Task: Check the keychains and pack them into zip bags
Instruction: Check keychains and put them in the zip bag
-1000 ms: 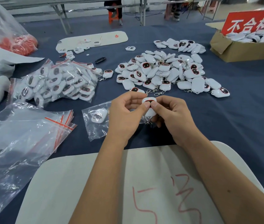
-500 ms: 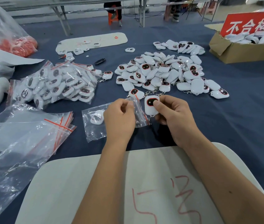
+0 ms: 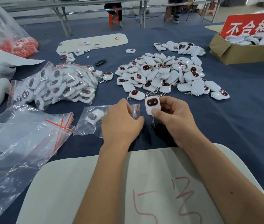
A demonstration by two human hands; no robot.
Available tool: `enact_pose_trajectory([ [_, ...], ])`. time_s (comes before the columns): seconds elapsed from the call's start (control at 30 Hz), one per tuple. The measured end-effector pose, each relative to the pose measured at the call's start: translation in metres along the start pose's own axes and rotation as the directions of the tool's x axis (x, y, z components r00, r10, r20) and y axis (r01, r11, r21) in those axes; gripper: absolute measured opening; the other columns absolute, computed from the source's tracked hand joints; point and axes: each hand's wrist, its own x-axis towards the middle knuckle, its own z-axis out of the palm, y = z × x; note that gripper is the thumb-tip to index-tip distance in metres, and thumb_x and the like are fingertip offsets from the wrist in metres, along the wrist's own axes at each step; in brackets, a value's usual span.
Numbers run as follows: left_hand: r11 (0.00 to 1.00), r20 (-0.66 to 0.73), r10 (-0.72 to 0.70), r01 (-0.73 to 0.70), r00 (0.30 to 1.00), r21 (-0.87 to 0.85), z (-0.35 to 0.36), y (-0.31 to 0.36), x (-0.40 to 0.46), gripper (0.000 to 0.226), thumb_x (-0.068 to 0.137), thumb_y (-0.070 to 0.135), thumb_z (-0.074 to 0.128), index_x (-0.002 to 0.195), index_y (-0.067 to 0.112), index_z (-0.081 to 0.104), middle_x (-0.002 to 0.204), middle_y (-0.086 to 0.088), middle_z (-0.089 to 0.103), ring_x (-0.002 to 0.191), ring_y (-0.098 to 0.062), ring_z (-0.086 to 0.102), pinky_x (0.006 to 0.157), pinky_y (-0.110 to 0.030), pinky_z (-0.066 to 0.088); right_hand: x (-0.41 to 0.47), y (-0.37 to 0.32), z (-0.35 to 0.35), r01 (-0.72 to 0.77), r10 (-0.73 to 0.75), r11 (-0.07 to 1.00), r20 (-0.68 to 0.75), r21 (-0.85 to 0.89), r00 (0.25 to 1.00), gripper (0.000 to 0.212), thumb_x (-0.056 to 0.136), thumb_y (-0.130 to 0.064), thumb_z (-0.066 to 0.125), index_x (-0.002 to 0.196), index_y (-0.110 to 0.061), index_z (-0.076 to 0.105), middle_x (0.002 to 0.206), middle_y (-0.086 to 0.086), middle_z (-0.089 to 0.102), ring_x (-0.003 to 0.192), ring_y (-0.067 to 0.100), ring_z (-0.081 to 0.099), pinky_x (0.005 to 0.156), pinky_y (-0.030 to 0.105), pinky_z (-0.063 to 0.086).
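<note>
White glossy plastic keychain (image 3: 152, 104), rounded-rectangle body, dark oval face with red rim, metal clasp dangling below: pinched upright in right hand (image 3: 175, 117), thumb pressing lower front. Left hand (image 3: 121, 122) resting on clear zip bag with red seal strip (image 3: 92, 122), lying on navy cloth counter (image 3: 241, 126); whether fingers grip film, cannot tell. One keychain already inside bag. Risks: slick film slipping under left hand, mouth closing; dangling clasp snagging bag edge. Loose keychain heap (image 3: 163, 75) just beyond hands; filled bags (image 3: 55, 84) left.

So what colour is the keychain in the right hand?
White keychain, dark face panel rimmed red, gripped by the right hand; head view.
</note>
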Motion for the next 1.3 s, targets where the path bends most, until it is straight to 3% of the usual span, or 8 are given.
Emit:
enact_pose_trajectory([
  [0.2,0.988,0.005,-0.031,0.032,0.999,-0.151,-0.005,-0.009,0.005,0.015,0.08,0.021,0.071,0.069,0.024,0.063,0.07,0.009,0.066,0.072,-0.01,0.064,0.062,-0.028,0.048,0.002,0.001,0.001,-0.031,0.032,0.999,-0.021,0.038,0.999,0.02,0.079,-0.021,0.073,0.097,-0.028,0.078,0.089,0.002,0.078,0.067,0.006,0.059,0.057,0.016,0.044],
  [0.3,0.958,0.043,-0.081,0.089,0.996,-0.272,-0.008,-0.01,0.007,0.013,0.078,0.016,0.067,0.066,0.02,0.068,0.061,0.006,0.069,0.065,-0.015,0.069,0.066,-0.037,0.06,0.001,0.0,0.001,0.01,-0.007,0.99,-0.018,0.139,1.0,0.013,0.089,-0.015,0.073,0.102,-0.017,0.073,0.083,0.003,0.073,0.062,0.011,0.056,0.058,0.021,0.047],
  [0.5,0.889,0.125,-0.082,0.129,0.989,-0.439,-0.007,-0.008,0.007,0.016,0.082,0.014,0.071,0.065,0.017,0.072,0.063,-0.004,0.072,0.065,-0.029,0.074,0.066,-0.055,0.063,-0.006,-0.011,0.015,0.056,-0.124,0.898,0.129,0.437,0.984,0.013,0.108,-0.01,0.052,0.115,-0.002,0.058,0.11,0.02,0.075,0.101,0.031,0.076,0.088,0.037,0.062],
  [0.73,0.906,0.066,-0.044,0.068,0.997,-0.417,-0.008,-0.007,0.004,0.02,0.081,0.005,0.064,0.07,0.017,0.075,0.061,0.0,0.072,0.057,-0.02,0.072,0.057,-0.047,0.063,-0.01,-0.01,0.021,0.075,-0.09,0.989,0.112,0.13,0.99,0.009,0.109,-0.007,0.05,0.117,-0.005,0.054,0.115,0.015,0.073,0.109,0.023,0.075,0.083,0.037,0.064],
  [0.87,0.893,-0.043,-0.071,0.044,0.997,-0.447,-0.01,-0.005,0.006,0.016,0.077,0.008,0.066,0.064,0.016,0.069,0.06,-0.001,0.07,0.061,-0.026,0.073,0.065,-0.048,0.063,-0.01,-0.007,0.019,0.096,-0.081,0.987,0.116,-0.128,0.99,0.005,0.105,-0.006,0.057,0.106,-0.011,0.058,0.095,0.003,0.077,0.085,0.011,0.075,0.07,0.021,0.057],
  [0.97,0.893,-0.139,-0.047,-0.02,0.989,-0.449,-0.013,-0.002,0.006,0.012,0.075,0.011,0.069,0.065,0.018,0.069,0.06,0.003,0.068,0.06,-0.02,0.071,0.067,-0.043,0.062,-0.01,-0.003,0.02,0.15,-0.1,0.927,0.161,-0.343,0.982,0.011,0.099,-0.007,0.066,0.105,-0.016,0.069,0.084,-0.004,0.077,0.077,0.01,0.071,0.076,0.028,0.056],
  [1.13,0.901,-0.282,0.072,-0.183,0.957,-0.394,-0.014,0.005,0.001,0.014,0.075,0.009,0.073,0.066,0.019,0.067,0.059,0.009,0.064,0.058,-0.007,0.062,0.059,-0.02,0.053,-0.009,-0.006,0.026,0.135,-0.097,0.91,0.115,-0.393,0.989,0.022,0.094,-0.008,0.073,0.11,-0.023,0.07,0.066,-0.014,0.07,0.064,0.005,0.065,0.07,0.027,0.055],
  [1.3,0.895,-0.327,0.139,-0.26,0.935,-0.362,-0.009,0.009,-0.001,0.013,0.075,0.01,0.071,0.067,0.018,0.065,0.057,0.009,0.062,0.058,-0.011,0.061,0.056,-0.024,0.052,-0.011,-0.007,0.026,0.164,-0.121,0.906,0.134,-0.391,0.984,0.016,0.093,0.003,0.066,0.087,-0.012,0.069,0.064,-0.006,0.07,0.061,0.018,0.066,0.068,0.036,0.057],
])
